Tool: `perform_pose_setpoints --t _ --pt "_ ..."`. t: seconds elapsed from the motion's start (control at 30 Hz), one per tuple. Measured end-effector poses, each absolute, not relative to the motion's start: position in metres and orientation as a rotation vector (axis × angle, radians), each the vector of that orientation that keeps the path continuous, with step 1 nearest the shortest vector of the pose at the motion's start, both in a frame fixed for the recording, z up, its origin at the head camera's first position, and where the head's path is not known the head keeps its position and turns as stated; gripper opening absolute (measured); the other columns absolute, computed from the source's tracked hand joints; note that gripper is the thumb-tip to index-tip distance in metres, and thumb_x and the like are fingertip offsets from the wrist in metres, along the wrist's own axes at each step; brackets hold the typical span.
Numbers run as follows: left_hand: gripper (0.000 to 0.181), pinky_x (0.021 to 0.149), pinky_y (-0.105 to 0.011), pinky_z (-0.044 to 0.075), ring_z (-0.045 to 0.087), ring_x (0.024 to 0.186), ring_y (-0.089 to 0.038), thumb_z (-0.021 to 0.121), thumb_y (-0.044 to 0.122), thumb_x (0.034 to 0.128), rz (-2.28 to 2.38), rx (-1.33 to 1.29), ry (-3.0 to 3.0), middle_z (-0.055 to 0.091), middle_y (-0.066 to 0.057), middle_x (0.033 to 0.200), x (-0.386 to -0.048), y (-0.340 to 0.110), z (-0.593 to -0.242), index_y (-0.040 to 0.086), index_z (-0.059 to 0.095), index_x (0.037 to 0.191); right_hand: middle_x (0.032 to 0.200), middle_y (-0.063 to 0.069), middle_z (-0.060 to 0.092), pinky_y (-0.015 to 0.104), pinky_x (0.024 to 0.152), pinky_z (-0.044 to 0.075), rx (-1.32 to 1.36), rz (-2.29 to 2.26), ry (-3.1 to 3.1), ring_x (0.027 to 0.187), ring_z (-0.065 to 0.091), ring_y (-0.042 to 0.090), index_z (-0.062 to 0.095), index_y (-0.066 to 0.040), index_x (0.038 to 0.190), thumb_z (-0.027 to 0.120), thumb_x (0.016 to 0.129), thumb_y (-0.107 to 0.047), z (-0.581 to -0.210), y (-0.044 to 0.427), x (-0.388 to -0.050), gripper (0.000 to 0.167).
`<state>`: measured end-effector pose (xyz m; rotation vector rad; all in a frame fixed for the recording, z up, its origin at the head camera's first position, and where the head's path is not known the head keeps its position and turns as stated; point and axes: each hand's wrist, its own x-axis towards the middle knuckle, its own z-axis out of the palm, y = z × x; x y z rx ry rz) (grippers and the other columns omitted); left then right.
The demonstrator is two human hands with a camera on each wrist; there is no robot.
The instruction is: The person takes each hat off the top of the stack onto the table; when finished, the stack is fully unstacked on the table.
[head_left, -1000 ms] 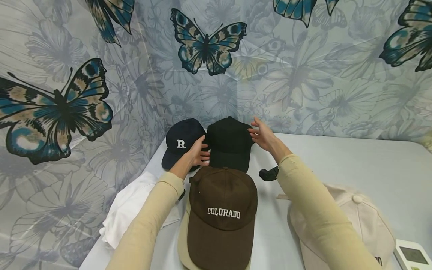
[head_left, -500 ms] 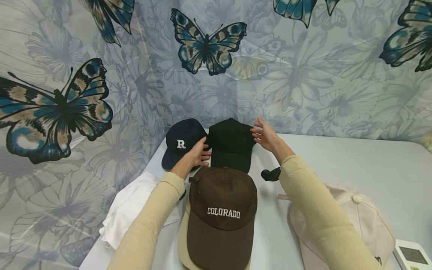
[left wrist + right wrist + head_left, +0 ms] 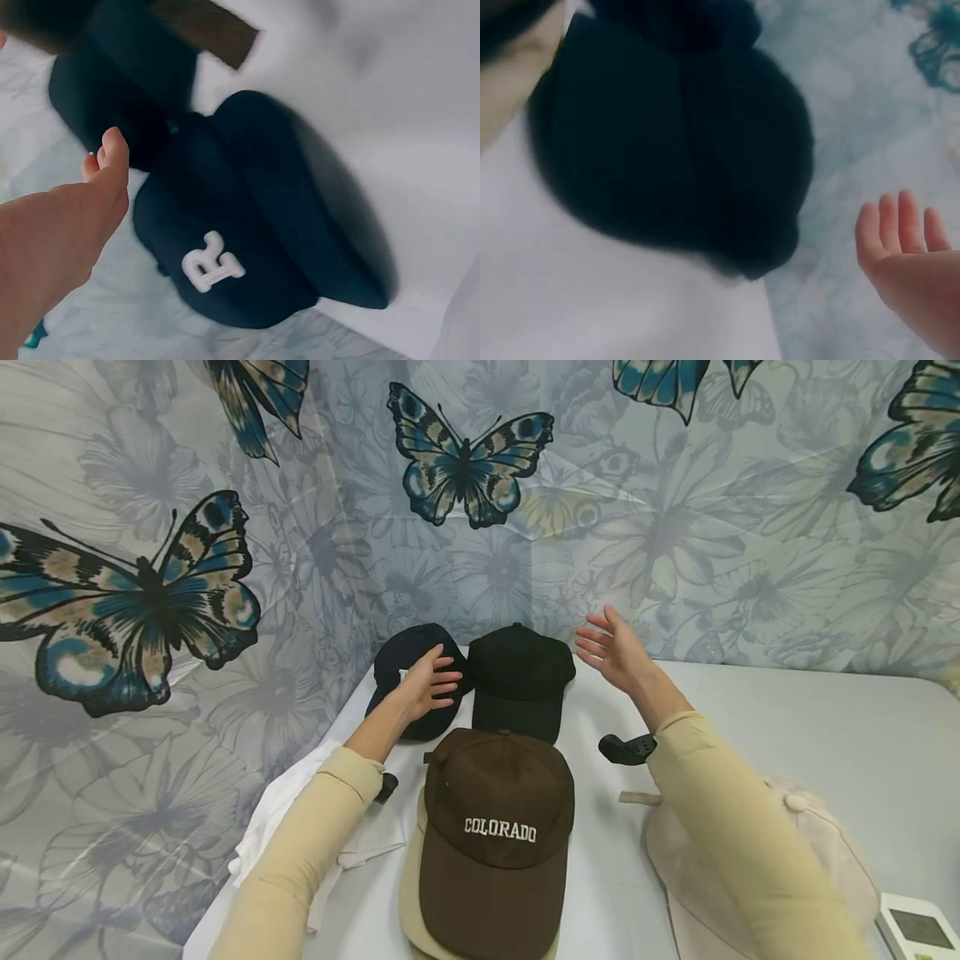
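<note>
A plain black cap (image 3: 517,672) sits at the back of the table, beside a navy cap (image 3: 395,660) with a white letter R. My left hand (image 3: 422,687), fingers spread, is over the navy cap in the head view and hides part of its letter. In the left wrist view that hand (image 3: 82,210) is beside the navy cap (image 3: 225,217) and holds nothing. To the right of the black cap, my right hand (image 3: 617,652) is raised with its fingers extended. The right wrist view shows a gap between that hand (image 3: 904,255) and the black cap (image 3: 682,135).
A brown COLORADO cap (image 3: 498,793) lies on a beige one (image 3: 411,893) at the front centre. White cloth (image 3: 277,802) lies at the left. A pale cap (image 3: 675,868) is partly under the right sleeve, near a white device (image 3: 918,927) with a screen. Patterned fabric (image 3: 660,552) hangs behind the table.
Both hands have moved away from the black cap, the left one leftward over the navy cap and the right one rightward. The black cap shifted slightly right earlier. The head view has shifted slightly.
</note>
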<state>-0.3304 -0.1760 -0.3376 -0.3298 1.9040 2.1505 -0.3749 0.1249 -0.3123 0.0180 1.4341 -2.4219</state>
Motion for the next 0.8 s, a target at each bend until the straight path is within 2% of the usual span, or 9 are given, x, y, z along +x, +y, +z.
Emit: perform_pose_setpoints --t 0.13,0.27,0.37,0.63,0.8 --pt "0.058 0.106 -0.049 0.031 0.033 0.134 -0.035 0.033 0.045 0.103 2.165 -0.224 1.895 0.04 -0.019 0.143 -0.315 -0.18 -0.324 0.009 0.031 0.148 0.14 0.009 0.036 0.035 0.111 0.022 -0.035 -2.502 1.254 0.14 0.02 0.025 0.019 -0.013 0.153 0.037 0.101 -0.044 -0.301 0.127 -0.361 0.063" --pt "0.057 0.106 -0.047 0.031 0.035 0.133 -0.033 0.035 0.042 0.1032 2.138 -0.133 1.882 0.038 -0.018 0.144 -0.297 -0.184 -0.315 0.009 0.03 0.149 0.147 0.008 0.03 0.034 0.111 0.023 -0.086 -2.552 1.098 0.14 0.019 0.025 0.025 -0.014 0.15 0.041 0.1 -0.043 -0.293 0.124 -0.344 0.06" --pt "0.055 0.105 -0.047 0.033 0.037 0.132 -0.033 0.036 0.039 0.1036 2.119 -0.052 1.897 0.038 -0.018 0.144 -0.284 -0.186 -0.309 0.008 0.03 0.148 0.146 0.008 0.03 0.034 0.11 0.025 -0.113 -2.565 1.003 0.139 0.02 0.024 0.031 -0.014 0.147 0.043 0.1 -0.042 -0.291 0.121 -0.331 0.056" --pt "0.056 0.106 -0.045 0.033 0.033 0.134 -0.033 0.037 0.037 0.1038 2.049 0.105 1.879 0.033 -0.019 0.148 -0.251 -0.192 -0.303 0.006 0.027 0.149 0.12 0.008 0.05 0.034 0.106 0.033 -0.213 -2.417 1.124 0.121 0.041 0.024 0.037 -0.011 0.136 0.042 0.102 -0.036 -0.297 0.113 -0.299 0.043" --pt "0.058 0.107 -0.046 0.031 0.031 0.135 -0.035 0.037 0.037 0.1037 2.014 0.15 1.849 0.03 -0.02 0.149 -0.234 -0.197 -0.308 0.005 0.025 0.15 0.116 0.006 0.055 0.034 0.101 0.039 -0.308 -2.286 1.312 0.111 0.05 0.023 0.038 -0.008 0.135 0.04 0.103 -0.033 -0.309 0.11 -0.279 0.041"
